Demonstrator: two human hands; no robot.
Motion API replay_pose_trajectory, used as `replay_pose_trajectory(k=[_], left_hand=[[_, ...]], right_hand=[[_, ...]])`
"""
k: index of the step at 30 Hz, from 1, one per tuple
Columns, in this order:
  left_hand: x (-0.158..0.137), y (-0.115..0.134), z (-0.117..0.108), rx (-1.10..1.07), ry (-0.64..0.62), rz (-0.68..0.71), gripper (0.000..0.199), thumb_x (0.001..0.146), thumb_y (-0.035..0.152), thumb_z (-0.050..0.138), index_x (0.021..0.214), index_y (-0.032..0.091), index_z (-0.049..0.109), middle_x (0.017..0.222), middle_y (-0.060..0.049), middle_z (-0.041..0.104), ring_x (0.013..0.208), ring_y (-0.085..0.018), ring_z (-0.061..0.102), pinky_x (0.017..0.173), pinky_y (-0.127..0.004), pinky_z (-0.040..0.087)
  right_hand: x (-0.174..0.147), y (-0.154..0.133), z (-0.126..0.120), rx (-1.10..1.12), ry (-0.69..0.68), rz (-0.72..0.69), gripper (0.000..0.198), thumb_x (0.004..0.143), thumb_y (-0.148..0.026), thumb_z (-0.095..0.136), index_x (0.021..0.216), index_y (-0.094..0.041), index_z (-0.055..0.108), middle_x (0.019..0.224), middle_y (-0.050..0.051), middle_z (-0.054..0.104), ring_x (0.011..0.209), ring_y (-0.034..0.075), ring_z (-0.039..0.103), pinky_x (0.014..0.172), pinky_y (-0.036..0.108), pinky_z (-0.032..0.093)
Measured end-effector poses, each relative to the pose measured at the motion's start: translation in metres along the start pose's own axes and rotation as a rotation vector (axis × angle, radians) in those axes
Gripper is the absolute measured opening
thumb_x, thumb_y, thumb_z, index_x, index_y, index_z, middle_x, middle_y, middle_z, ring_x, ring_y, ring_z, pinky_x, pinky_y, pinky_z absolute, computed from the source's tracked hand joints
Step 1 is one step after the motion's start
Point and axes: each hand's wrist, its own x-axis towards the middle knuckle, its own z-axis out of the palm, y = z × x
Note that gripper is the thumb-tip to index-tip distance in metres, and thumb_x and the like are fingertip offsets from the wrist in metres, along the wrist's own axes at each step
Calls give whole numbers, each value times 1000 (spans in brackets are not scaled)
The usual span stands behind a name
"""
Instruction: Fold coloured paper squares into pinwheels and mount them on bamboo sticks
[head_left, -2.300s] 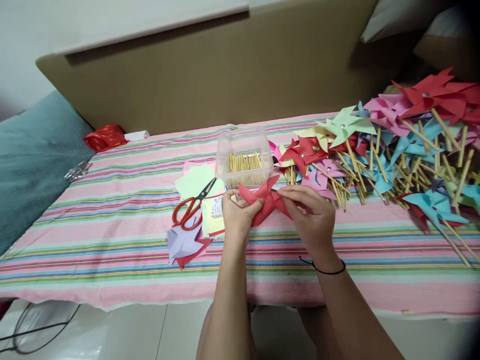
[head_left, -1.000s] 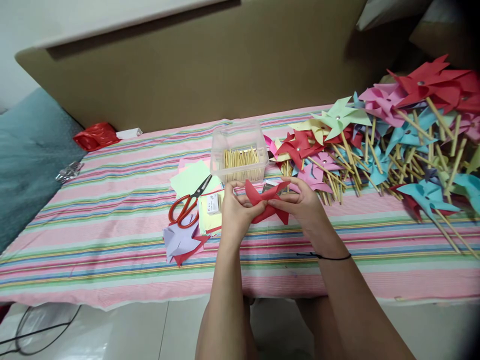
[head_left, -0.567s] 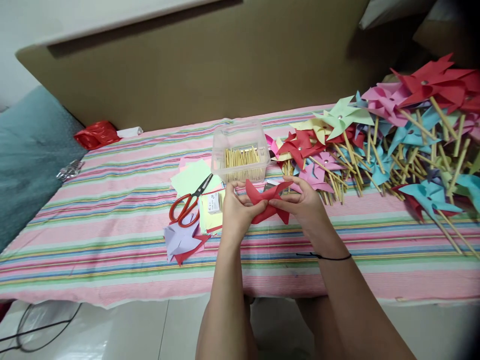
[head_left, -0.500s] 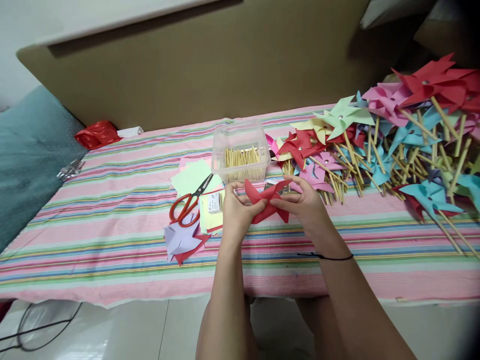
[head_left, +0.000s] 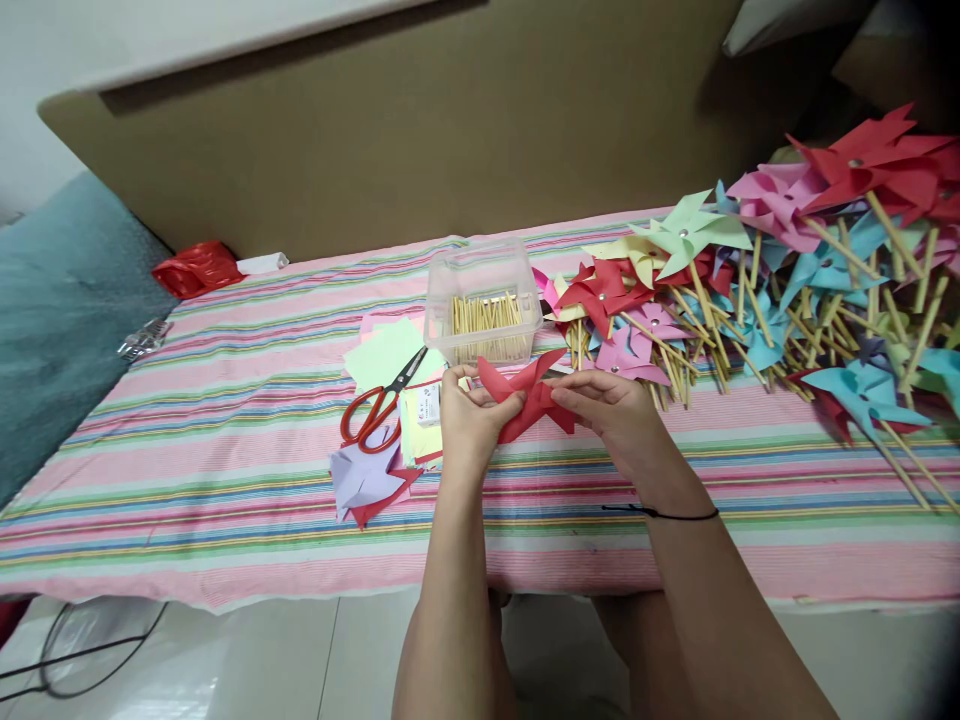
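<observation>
A red paper pinwheel (head_left: 517,385) with folded blades is held up over the striped cloth. My left hand (head_left: 474,425) grips it from the left, thumb pressed near its centre. On the opposite side my right hand (head_left: 611,405) is closed, thumb and fingertips pinching at the pinwheel's right edge. Left of my hands lie scissors (head_left: 373,410) with red handles and a small white box (head_left: 428,405) on yellow paper squares (head_left: 420,443). Behind the pinwheel stands a clear plastic box (head_left: 484,262) of short wooden sticks (head_left: 486,314).
Many finished pinwheels on sticks (head_left: 694,235) are heaped at the right. Cut purple paper (head_left: 364,475) and green sheets (head_left: 384,352) lie on the striped cloth (head_left: 225,440). A red plastic bag (head_left: 196,270) sits at the far left, beside a teal cushion (head_left: 67,310).
My right hand has shifted from the pinwheel's centre out to its right edge, its fingers drawn closer together. The pinwheel has moved slightly left and turned a little in my left hand.
</observation>
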Motion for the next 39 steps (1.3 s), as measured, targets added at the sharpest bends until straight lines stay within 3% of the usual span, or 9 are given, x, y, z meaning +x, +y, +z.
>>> replay_pose_trajectory(k=[6, 12, 21, 31, 36, 39], left_hand=[[1, -1, -2, 79, -37, 53, 55, 56, 24, 78, 94, 22, 37, 55, 6, 64, 43, -12, 55, 47, -21, 41], [0, 0, -2, 54, -84, 29, 55, 56, 22, 78, 93, 22, 37, 56, 5, 65, 45, -10, 55, 48, -19, 40], [-4, 2, -1, 28, -102, -4, 58, 55, 23, 80, 95, 23, 38, 57, 5, 66, 46, -12, 58, 50, -21, 43], [-8, 8, -2, -77, -170, -82, 74, 53, 21, 84, 114, 22, 41, 55, 8, 61, 47, -13, 58, 53, -23, 44], [-8, 12, -3, -104, -159, -109, 70, 60, 29, 82, 119, 19, 44, 52, 10, 55, 46, -10, 53, 51, -20, 39], [-7, 11, -2, -106, -177, -121, 73, 60, 31, 82, 120, 18, 43, 58, 6, 62, 51, -11, 57, 54, -21, 41]], right_hand=[[1, 3, 6, -1, 17, -84, 28, 54, -32, 88, 72, -21, 71, 74, 2, 72, 72, 17, 68, 74, 33, 54], [2, 3, 6, -87, 41, -45, 41, 49, -35, 90, 77, -20, 64, 70, 1, 71, 66, 17, 66, 66, 31, 52], [0, 2, 6, -132, 73, -19, 46, 51, -39, 89, 78, -20, 57, 69, 2, 72, 62, 17, 65, 58, 29, 48], [-1, 1, 4, 0, -49, 36, 48, 56, -35, 87, 89, -22, 55, 67, -1, 71, 64, 20, 69, 60, 31, 51], [0, 1, 4, 58, -11, 48, 53, 55, -34, 87, 95, -23, 55, 69, -1, 72, 65, 20, 70, 63, 32, 53], [1, 2, 4, 66, 34, 47, 54, 53, -33, 88, 94, -22, 55, 68, -1, 71, 65, 19, 69, 62, 31, 53]])
